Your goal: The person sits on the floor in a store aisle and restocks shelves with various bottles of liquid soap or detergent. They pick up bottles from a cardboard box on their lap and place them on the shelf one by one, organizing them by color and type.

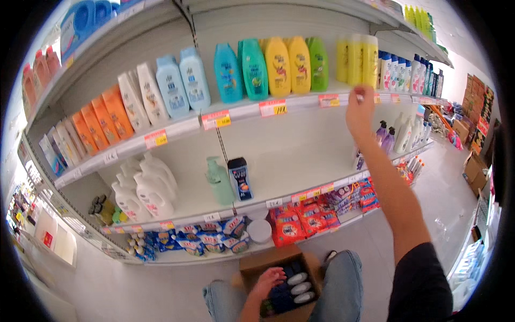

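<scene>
My right hand (pixel 360 110) is raised at the edge of the upper shelf, its fingers curled just below and in front of yellow bottles (pixel 356 60); whether it touches or holds anything is unclear. My left hand (pixel 270 280) rests low over an open cardboard box (pixel 257 261) between my knees, fingers slightly bent above dark bottles; contact is uncertain. White-ended bottles (pixel 301 287) stand in the box beside it. On the middle shelf, a dark blue bottle (pixel 240 179) stands upright beside a pale green pump bottle (pixel 219 181).
Shampoo bottles (pixel 278 66) line the upper shelf. White jugs (pixel 153 193) stand at the middle shelf's left, purple pump bottles (pixel 388 139) at its right. Red detergent bags (pixel 287 225) and a round white tub (pixel 259 230) fill part of the bottom shelf. Cardboard boxes (pixel 475 173) lie right.
</scene>
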`<state>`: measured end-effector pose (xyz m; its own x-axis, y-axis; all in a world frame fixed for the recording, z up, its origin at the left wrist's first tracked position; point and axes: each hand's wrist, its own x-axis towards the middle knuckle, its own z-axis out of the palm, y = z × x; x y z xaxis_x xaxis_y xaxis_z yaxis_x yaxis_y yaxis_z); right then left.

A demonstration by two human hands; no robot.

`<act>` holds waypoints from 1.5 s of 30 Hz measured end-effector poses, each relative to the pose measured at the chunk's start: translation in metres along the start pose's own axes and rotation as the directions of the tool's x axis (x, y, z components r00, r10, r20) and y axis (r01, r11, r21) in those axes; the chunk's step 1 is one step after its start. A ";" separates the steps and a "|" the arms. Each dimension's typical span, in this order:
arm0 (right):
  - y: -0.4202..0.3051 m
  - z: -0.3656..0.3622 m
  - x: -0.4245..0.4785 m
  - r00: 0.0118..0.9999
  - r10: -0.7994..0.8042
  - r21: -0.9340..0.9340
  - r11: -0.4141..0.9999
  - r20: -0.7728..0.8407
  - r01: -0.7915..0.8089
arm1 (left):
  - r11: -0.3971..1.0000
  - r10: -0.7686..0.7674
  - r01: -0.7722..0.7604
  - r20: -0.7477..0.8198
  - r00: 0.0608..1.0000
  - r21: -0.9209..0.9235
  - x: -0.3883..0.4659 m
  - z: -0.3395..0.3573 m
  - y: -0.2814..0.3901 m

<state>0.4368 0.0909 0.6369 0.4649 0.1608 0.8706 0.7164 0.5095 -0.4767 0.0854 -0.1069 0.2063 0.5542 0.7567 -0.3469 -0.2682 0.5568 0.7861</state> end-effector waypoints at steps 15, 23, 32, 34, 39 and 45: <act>-0.007 -0.201 -0.644 -0.885 0.092 -0.338 0.938 0.456 -0.077 | 0.745 0.382 -0.004 -0.422 0.822 0.667 0.016 -0.113 0.049; -0.025 -0.168 -0.706 -0.541 0.463 -0.513 0.856 0.702 0.066 | 0.767 0.363 0.000 -0.434 0.825 0.641 0.011 -0.121 0.077; -0.040 -0.104 -0.756 -0.498 0.638 -0.571 0.762 0.587 0.304 | 0.841 0.397 -0.099 -0.484 0.780 0.531 -0.006 -0.120 0.103; -0.057 -0.089 -0.734 -0.364 0.385 -0.297 0.915 0.848 0.274 | 0.832 0.393 -0.067 -0.499 0.772 0.551 -0.008 -0.126 0.101; -0.004 -0.117 -0.778 -0.552 0.400 -0.379 0.912 0.732 0.157 | 0.774 0.377 0.008 -0.470 0.799 0.633 -0.011 -0.124 0.102; -0.045 -0.074 -0.677 -0.493 0.295 -0.174 0.945 0.819 0.277 | 0.700 0.352 0.065 -0.422 0.835 0.711 -0.009 -0.130 0.093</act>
<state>0.1281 -0.1039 0.0596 -0.4435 0.7632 -0.4699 0.8963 0.3791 -0.2301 -0.0467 -0.0175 0.2163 0.0358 0.9727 -0.2292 0.4088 0.1950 0.8916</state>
